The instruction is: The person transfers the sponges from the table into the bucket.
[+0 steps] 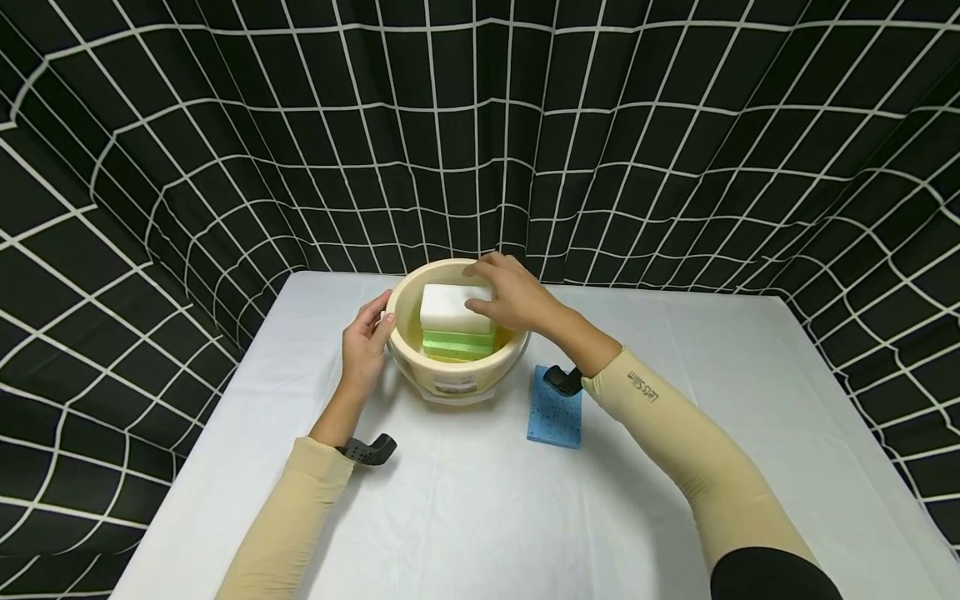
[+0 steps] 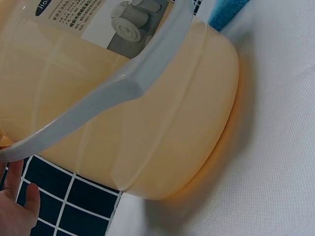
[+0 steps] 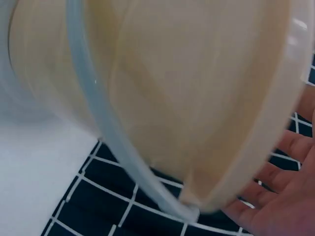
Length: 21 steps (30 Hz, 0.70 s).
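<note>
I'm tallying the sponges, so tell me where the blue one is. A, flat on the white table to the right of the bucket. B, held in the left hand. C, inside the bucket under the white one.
A: the blue sponge lies flat on the table beside the bucket, under the right forearm, while only white and green sponges sit in the bucket.

white table point(image 1: 675, 467) | cream bucket point(image 1: 450, 379) (centre-back) | blue sponge point(image 1: 555, 408), probably flat
</note>
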Available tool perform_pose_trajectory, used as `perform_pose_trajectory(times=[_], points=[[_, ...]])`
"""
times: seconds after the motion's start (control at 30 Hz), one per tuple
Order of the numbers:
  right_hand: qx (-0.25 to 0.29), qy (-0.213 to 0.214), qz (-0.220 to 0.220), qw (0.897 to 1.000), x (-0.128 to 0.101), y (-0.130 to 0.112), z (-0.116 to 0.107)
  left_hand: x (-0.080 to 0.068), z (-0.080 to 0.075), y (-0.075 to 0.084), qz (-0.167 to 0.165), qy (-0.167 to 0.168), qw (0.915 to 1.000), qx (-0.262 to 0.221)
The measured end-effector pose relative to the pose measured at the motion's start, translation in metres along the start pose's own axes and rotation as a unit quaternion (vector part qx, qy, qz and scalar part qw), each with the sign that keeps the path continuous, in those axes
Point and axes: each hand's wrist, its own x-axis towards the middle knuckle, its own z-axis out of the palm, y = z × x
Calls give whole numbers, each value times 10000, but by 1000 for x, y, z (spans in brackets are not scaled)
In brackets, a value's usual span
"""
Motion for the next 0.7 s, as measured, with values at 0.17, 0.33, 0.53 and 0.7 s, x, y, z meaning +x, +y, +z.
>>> perform_pose_trajectory(times=[0.17, 0.33, 0.53, 0.7], points=[[204, 208, 200, 9994, -15, 6, -10, -1, 1, 0, 42, 1, 10000, 15], [362, 561, 703, 9953, -31, 11, -18, -1, 0, 0, 53, -31, 10000, -31], [542, 817, 1290, 9868, -52, 20, -23, 1, -1, -1, 23, -45, 10000, -38], [528, 899, 1673, 9804, -72, 30, -23, 0, -1, 0, 31, -45, 10000, -30]])
